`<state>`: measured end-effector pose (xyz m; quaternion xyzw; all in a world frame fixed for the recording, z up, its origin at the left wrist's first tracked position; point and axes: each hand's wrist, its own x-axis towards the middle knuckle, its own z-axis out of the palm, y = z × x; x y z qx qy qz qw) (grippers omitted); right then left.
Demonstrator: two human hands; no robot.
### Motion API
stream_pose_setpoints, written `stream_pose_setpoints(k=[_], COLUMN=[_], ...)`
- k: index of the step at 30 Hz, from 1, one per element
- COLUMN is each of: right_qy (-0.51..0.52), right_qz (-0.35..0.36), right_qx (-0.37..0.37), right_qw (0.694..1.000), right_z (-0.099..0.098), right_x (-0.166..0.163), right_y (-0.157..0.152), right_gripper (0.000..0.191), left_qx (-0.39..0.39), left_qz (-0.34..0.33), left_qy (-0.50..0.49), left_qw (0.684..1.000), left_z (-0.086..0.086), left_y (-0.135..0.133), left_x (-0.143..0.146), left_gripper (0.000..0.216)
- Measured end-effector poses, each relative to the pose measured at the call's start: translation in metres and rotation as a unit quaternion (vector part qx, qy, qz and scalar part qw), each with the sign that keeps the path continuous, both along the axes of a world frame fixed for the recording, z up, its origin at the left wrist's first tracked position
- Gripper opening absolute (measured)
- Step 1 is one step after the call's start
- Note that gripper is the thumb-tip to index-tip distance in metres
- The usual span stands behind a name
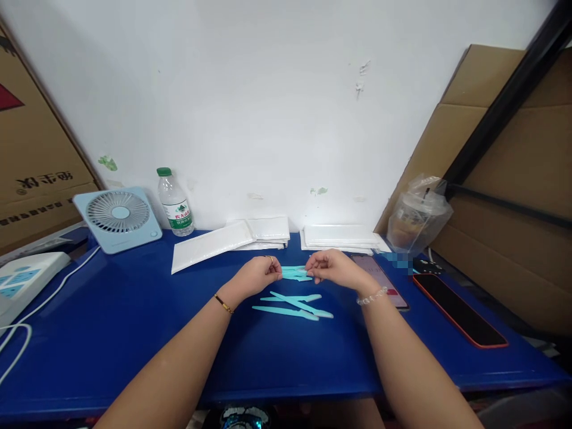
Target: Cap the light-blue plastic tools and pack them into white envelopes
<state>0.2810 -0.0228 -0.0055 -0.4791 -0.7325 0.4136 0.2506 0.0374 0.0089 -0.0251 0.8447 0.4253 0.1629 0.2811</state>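
Observation:
Several turquoise eyebrow razors lie in a loose bunch between my two hands. My left hand pinches the bunch at its left end, thumb against fingers. At the right end, the closed fingertips of my right hand grip the razors. Nearer to me, a few more turquoise razors rest on the blue table, some crossing each other. Their slim handles point left and their broader heads point right. My fingers cover both ends of the held bunch.
White packets and another white stack lie along the wall. On the left stand a fan, a water bottle and a power strip. To the right are two phones and a bagged drink cup.

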Motion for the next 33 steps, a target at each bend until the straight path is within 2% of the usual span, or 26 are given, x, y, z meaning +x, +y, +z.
stream_pose_setpoints(k=[4, 7, 9, 10, 12, 14, 16, 20, 22, 25, 28, 30, 33], right_qy=[-0.039, -0.106, -0.189, -0.231, -0.288, -0.304, -0.3, -0.283, -0.28, -0.203, 0.004, 0.097, 0.145], right_qz=[0.023, -0.083, -0.178, -0.214, -0.255, -0.261, -0.252, -0.236, -0.226, -0.208, -0.162, -0.13, -0.13], right_qx=[-0.006, 0.046, 0.091, 0.09, 0.031, -0.046, -0.079, -0.057, -0.053, -0.045, -0.026, -0.019, -0.005], right_qw=[0.999, 0.99, 0.961, 0.945, 0.923, 0.915, 0.917, 0.928, 0.932, 0.956, 0.987, 0.987, 0.981], right_z=[-0.001, -0.002, -0.006, -0.009, -0.014, -0.017, -0.017, -0.012, -0.01, -0.009, -0.007, -0.006, -0.004], right_x=[0.006, 0.029, 0.047, 0.054, 0.061, 0.06, 0.054, 0.044, 0.043, 0.042, 0.035, 0.03, 0.022], right_y=[0.001, 0.006, 0.012, 0.014, 0.018, 0.019, 0.017, 0.014, 0.013, 0.013, 0.013, 0.012, 0.011], right_gripper=[0.024, 0.021, 0.016, 0.014, 0.014, 0.012, 0.013, 0.022, 0.018, 0.008, 0.011, 0.019, 0.025], left_qx=[-0.031, 0.021, 0.091, 0.121, 0.156, 0.173, 0.182, 0.181, 0.186, 0.212, 0.2, 0.16, 0.098], left_qz=[-0.031, -0.023, -0.01, -0.006, -0.005, -0.005, -0.004, -0.009, -0.016, -0.026, -0.032, -0.022, 0.01], left_qy=[0.034, 0.061, 0.081, 0.092, 0.113, 0.131, 0.144, 0.153, 0.157, 0.167, 0.14, 0.087, 0.008], left_qw=[0.998, 0.998, 0.993, 0.988, 0.981, 0.976, 0.973, 0.971, 0.97, 0.963, 0.969, 0.983, 0.995], left_z=[0.001, 0.0, -0.002, -0.003, -0.005, -0.005, -0.005, -0.004, -0.003, -0.003, -0.004, -0.006, -0.012], left_y=[-0.006, -0.006, -0.004, -0.003, -0.002, -0.001, -0.001, -0.002, -0.002, -0.002, -0.001, 0.002, 0.007], left_x=[0.005, 0.006, 0.007, 0.007, 0.009, 0.011, 0.013, 0.014, 0.014, 0.014, 0.012, 0.01, 0.006], left_gripper=[0.022, 0.02, 0.02, 0.021, 0.021, 0.018, 0.015, 0.011, 0.012, 0.019, 0.023, 0.023, 0.027])
